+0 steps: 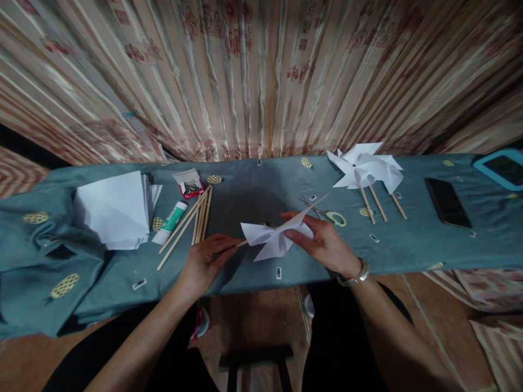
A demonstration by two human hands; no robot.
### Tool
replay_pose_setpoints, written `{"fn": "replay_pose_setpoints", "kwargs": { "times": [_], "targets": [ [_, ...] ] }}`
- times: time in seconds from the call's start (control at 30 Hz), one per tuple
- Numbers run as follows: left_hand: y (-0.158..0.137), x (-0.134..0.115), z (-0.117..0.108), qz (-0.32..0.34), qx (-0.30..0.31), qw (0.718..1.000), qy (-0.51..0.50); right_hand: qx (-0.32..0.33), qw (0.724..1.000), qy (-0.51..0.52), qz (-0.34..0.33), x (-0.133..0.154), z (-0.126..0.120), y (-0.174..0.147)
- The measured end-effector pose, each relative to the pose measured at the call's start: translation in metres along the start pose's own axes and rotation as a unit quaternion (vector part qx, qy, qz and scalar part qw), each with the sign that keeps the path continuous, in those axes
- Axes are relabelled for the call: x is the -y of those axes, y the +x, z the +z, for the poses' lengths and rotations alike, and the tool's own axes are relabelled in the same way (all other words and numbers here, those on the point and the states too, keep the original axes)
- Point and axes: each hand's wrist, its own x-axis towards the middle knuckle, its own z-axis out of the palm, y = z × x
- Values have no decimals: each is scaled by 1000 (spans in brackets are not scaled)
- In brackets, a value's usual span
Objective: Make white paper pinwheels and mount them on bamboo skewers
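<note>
A white paper pinwheel (278,242) is held over the middle of the cloth-covered table. My right hand (322,239) is closed on its paper blades from the right, thumb on the near side. My left hand (210,258) pinches a thin wooden stick (242,243) whose tip reaches the pinwheel's left side; most of the stick is hidden by the fingers. Just beyond my right hand lie scissors (335,218) with pale green handles. Left of my left hand are several loose wooden sticks (200,218) and a glue stick (170,222).
A small red box (191,185) of metal pins sits behind the sticks, and a stack of white paper (114,209) lies at left. Finished pinwheels (365,166) on sticks, a dark phone (448,202) and a blue-framed device (502,167) lie to the right. A curtain (245,81) hangs behind the table.
</note>
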Motion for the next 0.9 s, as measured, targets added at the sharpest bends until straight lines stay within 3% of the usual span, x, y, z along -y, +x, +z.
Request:
{"fn": "replay_pose_setpoints", "kwargs": {
  "times": [0.23,0.47,0.63,0.9],
  "targets": [
    [3,0,2,-32,-16,998,-53,-64,994,87,22,-4,-3,2],
    [7,2,5,-92,-40,983,-151,-127,961,242,37,-14,-10,5],
    [10,-1,12,-141,-57,958,-245,-173,928,317,91,-20,-6,10],
    [17,-4,28,-226,-85,886,-395,-144,891,410,129,-14,10,18]
  ]
}}
